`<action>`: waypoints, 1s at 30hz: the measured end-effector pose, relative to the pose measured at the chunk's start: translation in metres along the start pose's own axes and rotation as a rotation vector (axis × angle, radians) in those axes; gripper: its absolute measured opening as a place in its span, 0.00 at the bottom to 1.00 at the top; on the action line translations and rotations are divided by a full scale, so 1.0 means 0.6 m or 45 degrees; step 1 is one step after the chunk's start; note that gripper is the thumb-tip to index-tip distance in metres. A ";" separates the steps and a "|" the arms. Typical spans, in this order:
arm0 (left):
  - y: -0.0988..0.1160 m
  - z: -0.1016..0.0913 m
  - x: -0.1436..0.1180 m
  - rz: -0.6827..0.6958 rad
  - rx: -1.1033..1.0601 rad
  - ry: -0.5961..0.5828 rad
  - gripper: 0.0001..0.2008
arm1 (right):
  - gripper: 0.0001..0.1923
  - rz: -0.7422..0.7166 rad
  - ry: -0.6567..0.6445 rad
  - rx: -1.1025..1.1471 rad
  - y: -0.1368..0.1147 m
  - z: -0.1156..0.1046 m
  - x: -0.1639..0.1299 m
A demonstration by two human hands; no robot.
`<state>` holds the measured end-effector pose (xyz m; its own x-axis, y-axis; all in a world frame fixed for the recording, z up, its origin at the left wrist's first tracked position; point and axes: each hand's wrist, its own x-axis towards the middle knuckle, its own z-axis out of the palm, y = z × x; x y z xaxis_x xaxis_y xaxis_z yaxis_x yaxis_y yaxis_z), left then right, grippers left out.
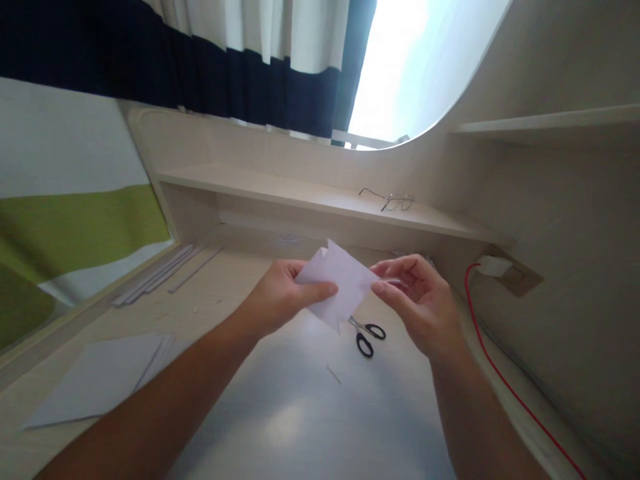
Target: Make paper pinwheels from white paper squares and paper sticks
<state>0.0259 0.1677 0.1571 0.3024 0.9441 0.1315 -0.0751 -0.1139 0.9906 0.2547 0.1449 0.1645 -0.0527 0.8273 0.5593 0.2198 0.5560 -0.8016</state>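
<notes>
A stack of white sheets point(103, 377) lies at the near left of the tabletop point(300, 413), with a few thin paper strips point(160, 275) farther back by the left edge. Right of these, the left hand point(280, 300) holds a folded white paper point(340, 280) up off the tabletop, thumb pressed flat on its near face and the other fingers curled behind. The paper sits between both hands, roughly at the middle of the scene, with a notched far edge and a pointed near corner. The right hand point(423, 303) pinches the paper's right edge between thumb and forefinger, the remaining fingers loosely bent. To work the fold well, the left thumb should probably keep the layers from sliding while the right pinch runs along the edge, lining the corners up before pressing. Below the paper, black-handled scissors point(367, 335) rest shut on the tabletop, with a small paper sliver point(333, 374) nearer. Glasses point(393, 200) lie on the far shelf point(280, 187); a red cable point(495, 367) trails along the right
</notes>
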 end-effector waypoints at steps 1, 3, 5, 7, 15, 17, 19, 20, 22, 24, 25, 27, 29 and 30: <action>0.000 0.000 0.000 -0.034 0.045 -0.061 0.13 | 0.12 0.000 -0.013 0.017 0.001 0.002 -0.001; 0.000 0.000 0.000 -0.058 0.092 -0.137 0.13 | 0.13 0.024 -0.079 0.038 0.002 0.008 -0.005; -0.003 0.002 0.001 -0.029 0.046 -0.124 0.13 | 0.13 0.070 -0.090 0.054 0.003 0.015 -0.007; -0.008 0.005 0.003 0.052 -0.102 -0.041 0.13 | 0.13 0.108 -0.020 0.104 0.004 0.021 -0.008; -0.016 0.028 0.002 0.115 -0.255 0.092 0.13 | 0.17 0.193 0.122 0.338 0.010 0.048 -0.009; -0.011 0.028 -0.001 0.086 -0.200 0.106 0.14 | 0.17 0.202 0.067 0.330 0.011 0.050 -0.013; -0.006 0.023 -0.002 0.068 -0.199 0.110 0.14 | 0.15 0.208 -0.038 0.309 0.011 0.044 -0.015; -0.003 0.019 -0.002 0.060 -0.206 0.104 0.15 | 0.13 0.200 -0.106 0.291 0.009 0.038 -0.015; 0.001 0.010 -0.002 0.041 -0.217 0.074 0.16 | 0.10 0.138 -0.232 0.241 0.005 0.021 -0.014; 0.004 0.002 -0.001 0.026 -0.217 0.030 0.16 | 0.13 0.016 -0.295 0.174 -0.001 0.004 -0.013; 0.005 -0.001 -0.001 0.020 -0.212 0.010 0.15 | 0.16 -0.041 -0.313 0.126 -0.004 -0.003 -0.012; 0.007 -0.005 -0.001 0.012 -0.204 -0.006 0.14 | 0.18 -0.128 -0.342 0.011 -0.010 -0.012 -0.012; 0.010 -0.006 -0.002 0.003 -0.192 -0.014 0.13 | 0.15 -0.178 -0.392 -0.094 -0.015 -0.015 -0.012; 0.011 -0.005 -0.002 -0.001 -0.185 -0.016 0.13 | 0.14 -0.196 -0.414 -0.122 -0.017 -0.014 -0.011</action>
<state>0.0220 0.1668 0.1632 0.3145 0.9401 0.1317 -0.2113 -0.0659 0.9752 0.2609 0.1329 0.1708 -0.3953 0.7255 0.5633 0.2743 0.6786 -0.6814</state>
